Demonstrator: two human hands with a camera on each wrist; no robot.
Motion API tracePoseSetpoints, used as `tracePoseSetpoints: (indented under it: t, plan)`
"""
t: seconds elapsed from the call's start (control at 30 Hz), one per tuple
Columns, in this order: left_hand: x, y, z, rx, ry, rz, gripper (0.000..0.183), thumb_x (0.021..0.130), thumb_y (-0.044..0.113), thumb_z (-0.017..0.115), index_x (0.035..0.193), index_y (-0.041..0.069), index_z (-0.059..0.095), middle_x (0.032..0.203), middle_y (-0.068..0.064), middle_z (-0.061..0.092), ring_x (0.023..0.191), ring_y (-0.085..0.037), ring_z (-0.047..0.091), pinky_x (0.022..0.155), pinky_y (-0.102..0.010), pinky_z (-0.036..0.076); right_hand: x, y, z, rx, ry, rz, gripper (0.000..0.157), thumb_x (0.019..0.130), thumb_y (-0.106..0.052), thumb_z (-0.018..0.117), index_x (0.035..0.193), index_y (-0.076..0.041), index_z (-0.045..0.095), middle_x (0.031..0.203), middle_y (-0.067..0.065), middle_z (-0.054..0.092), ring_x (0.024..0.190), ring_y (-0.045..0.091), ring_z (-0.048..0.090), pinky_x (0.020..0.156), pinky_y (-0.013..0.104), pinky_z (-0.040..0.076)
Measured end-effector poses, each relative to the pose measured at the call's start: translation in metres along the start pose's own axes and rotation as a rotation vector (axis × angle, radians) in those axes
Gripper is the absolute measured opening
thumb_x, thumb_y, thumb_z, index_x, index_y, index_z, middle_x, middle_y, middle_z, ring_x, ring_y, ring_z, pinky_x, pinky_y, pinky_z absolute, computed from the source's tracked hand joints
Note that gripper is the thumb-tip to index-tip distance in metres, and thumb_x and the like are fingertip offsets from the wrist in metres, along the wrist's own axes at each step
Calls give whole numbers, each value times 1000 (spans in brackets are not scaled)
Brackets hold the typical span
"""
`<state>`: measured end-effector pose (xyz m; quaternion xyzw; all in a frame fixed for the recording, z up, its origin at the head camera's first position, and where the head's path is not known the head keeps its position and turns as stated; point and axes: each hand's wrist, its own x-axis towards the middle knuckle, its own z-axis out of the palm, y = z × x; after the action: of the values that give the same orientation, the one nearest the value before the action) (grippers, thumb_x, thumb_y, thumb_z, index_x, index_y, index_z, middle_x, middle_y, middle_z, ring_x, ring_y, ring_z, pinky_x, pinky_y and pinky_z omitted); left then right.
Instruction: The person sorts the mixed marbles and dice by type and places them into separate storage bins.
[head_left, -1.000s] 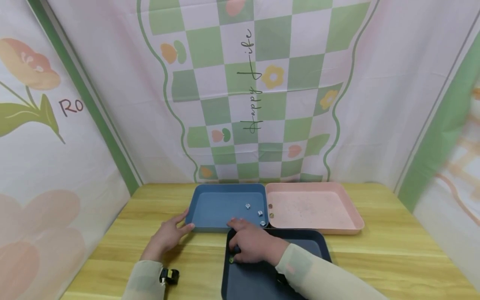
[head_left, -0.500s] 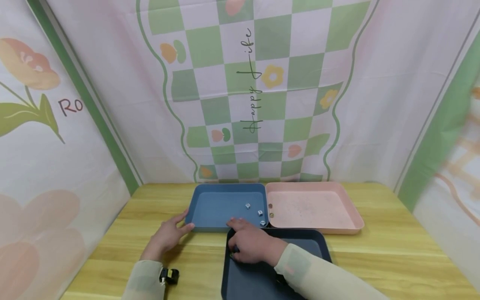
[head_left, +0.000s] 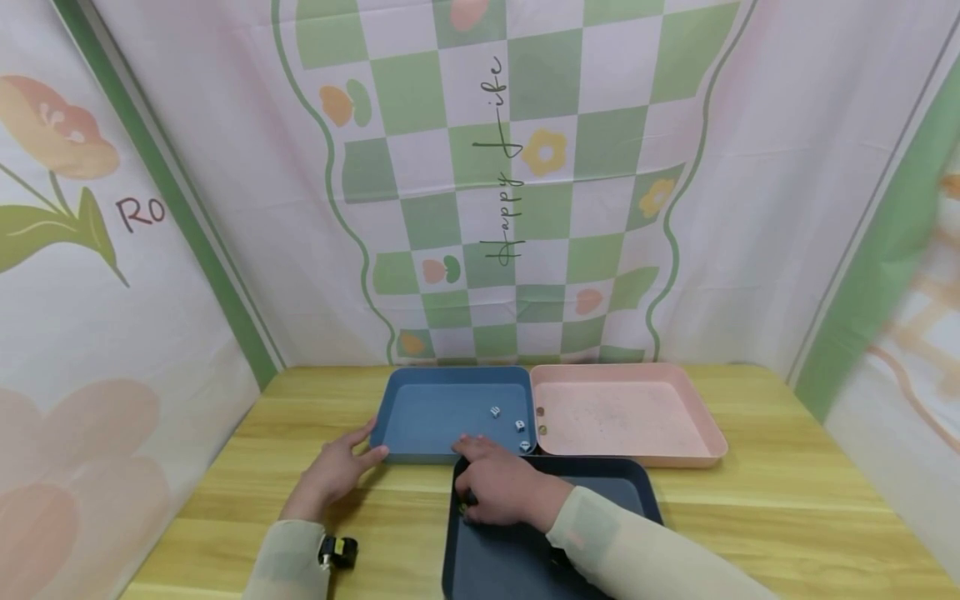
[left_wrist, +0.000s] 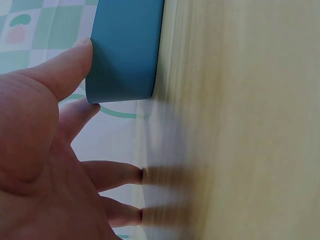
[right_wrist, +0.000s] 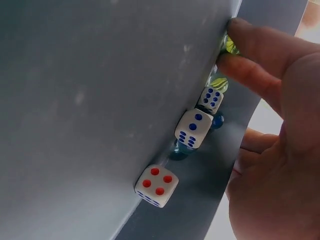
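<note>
In the right wrist view, my right hand (head_left: 504, 483) has its thumb and index finger on either side of a clear glass marble (right_wrist: 231, 46) with a yellow-green swirl, pinching it against the wall of the dark tray (head_left: 517, 562). Another swirled marble (right_wrist: 219, 83) lies just below the fingers. White dice follow along the same wall: a small die (right_wrist: 210, 99), a larger die (right_wrist: 193, 130) and a red-dotted die (right_wrist: 156, 185). My left hand (head_left: 333, 471) touches the near left corner of the blue tray (head_left: 427, 398) with straight, spread thumb and index finger.
Inside the blue tray are white dice (head_left: 520, 426) near its right end. The pink tray (head_left: 701, 417) beside it has small round pieces (head_left: 543, 430) along its left wall. A wooden table (head_left: 787, 517) carries all the trays, with a patterned cloth (head_left: 536, 208) behind.
The thumb and index finger of my right hand have drawn together around the marble, which now shows less in the head view. My left hand and the trays stay put.
</note>
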<state>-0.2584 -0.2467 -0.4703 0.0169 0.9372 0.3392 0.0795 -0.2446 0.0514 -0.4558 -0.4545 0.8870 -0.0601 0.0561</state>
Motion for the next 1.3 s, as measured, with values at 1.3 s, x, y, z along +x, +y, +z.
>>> tracePoseSetpoints:
  t: [1.3]
  plan:
    - [-1,1,0,5,9,-6,68,99,51,57,158,28,31,155,-22,33,139,-59,10,105,-76,10,-7,8,-13,281,91,46,15,93,-33,72,104,-26,78,148,13,46,137,25,41,103,38,44]
